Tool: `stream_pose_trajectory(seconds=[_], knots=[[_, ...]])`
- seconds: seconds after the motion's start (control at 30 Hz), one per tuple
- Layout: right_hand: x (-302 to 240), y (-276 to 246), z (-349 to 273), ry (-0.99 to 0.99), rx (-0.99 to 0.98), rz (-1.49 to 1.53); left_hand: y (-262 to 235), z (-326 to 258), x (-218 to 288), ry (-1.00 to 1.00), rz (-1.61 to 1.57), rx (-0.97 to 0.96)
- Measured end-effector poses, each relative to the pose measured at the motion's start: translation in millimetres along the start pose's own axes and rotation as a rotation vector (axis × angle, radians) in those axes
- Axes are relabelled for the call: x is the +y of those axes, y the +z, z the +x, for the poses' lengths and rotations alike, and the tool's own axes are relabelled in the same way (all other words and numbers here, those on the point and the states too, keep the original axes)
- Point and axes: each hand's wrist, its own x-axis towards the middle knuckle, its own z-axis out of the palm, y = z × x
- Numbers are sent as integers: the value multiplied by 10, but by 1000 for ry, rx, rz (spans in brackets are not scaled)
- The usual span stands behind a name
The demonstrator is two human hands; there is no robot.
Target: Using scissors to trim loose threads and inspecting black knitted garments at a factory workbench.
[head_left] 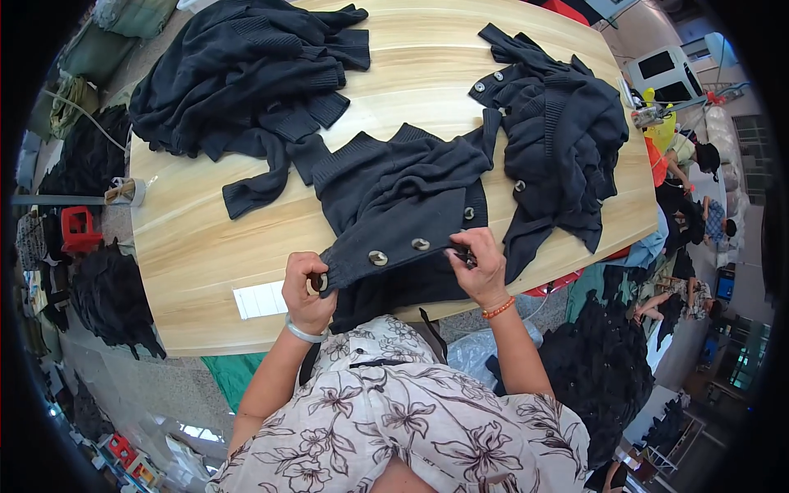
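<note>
A dark knitted cardigan lies across the near part of the table, its button band pulled straight between my two hands. My left hand grips the band's left end, with a button showing at the fingers. Toward the band's right end, my right hand pinches the knit around another dark button. Between the hands, two large mottled buttons sit on the band, one of them a round button. The cardigan's lower part hangs over the table edge near my lap.
A heap of dark knitwear covers the table's far left; another buttoned cardigan lies at right. A white paper slip rests near the left edge. Piles of dark garments and a red stool stand around. Other people work at far right.
</note>
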Motion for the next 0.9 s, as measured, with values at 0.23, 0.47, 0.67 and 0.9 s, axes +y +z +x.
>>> stream_pose_trajectory(seconds=[0.23, 0.47, 0.67, 0.9], knots=[[-250, 404, -220, -94, -131, 194, 27, -120, -136, -112, -2, -34], [-342, 652, -287, -190, -137, 233, 18, -240, -284, -364, -239, 44], [-369, 896, -136, -362, -119, 155, 15, -265, -317, -470, -306, 56], [-331, 1065, 9, -431, -80, 263, -49, -307, -441, -620, -275, 15]])
